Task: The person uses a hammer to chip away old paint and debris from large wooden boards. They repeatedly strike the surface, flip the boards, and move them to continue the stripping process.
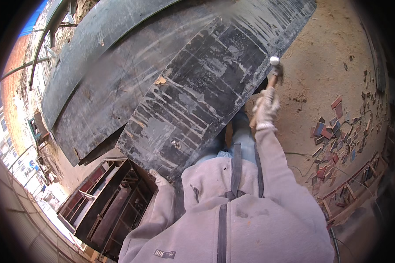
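A hammer [273, 80] with a wooden handle and a shiny round face is gripped in my gloved right hand [266, 108], raised beside the long edge of a dark panel. That panel [197, 87] is black and worn, streaked with pale grey smears, and lies across in front of my legs on top of other sheets. My left hand [159, 179], gloved too, rests at the panel's near left corner, next to a dark wooden frame; its fingers are partly hidden, and I cannot make out whether they grip the edge.
More large dark sheets [105, 101] are stacked beyond the panel. At left stands a dark slatted wooden frame [112, 210]. Scattered wood offcuts [333, 131], red, blue and brown, lie on the sandy ground [320, 65] at right. A thin cable [296, 154] runs near them.
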